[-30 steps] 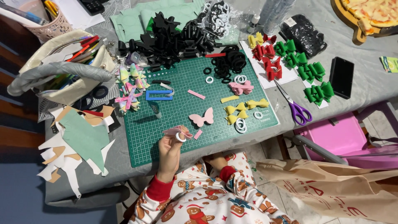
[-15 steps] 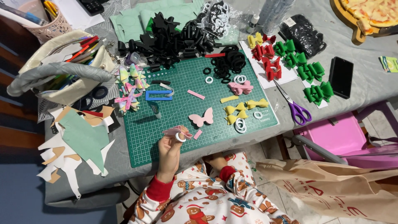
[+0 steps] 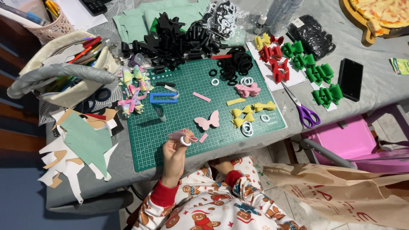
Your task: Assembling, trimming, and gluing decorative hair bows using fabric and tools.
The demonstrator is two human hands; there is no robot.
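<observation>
The desk is packed edge to edge, and the green cutting mat in the middle carries loose pieces: a pink butterfly cut-out, yellow bows, white rings and a heap of black rings. The risk here, as I judge it, is crowding: the work sits right at the mat's near edge, so a slip could drop the small ring off the desk into the lap, and a careless sweep could scatter the pink strip just beside it. Purple scissors lie well apart to the right, out of harm's way.

The left hand is raised over that near edge, fingers pressed together in a pinch on a folded pink bow piece with a small white ring around its middle. The grip looks light, so the fold could spring open. The right hand hangs low under the desk edge; I cannot tell how its fingers stand
</observation>
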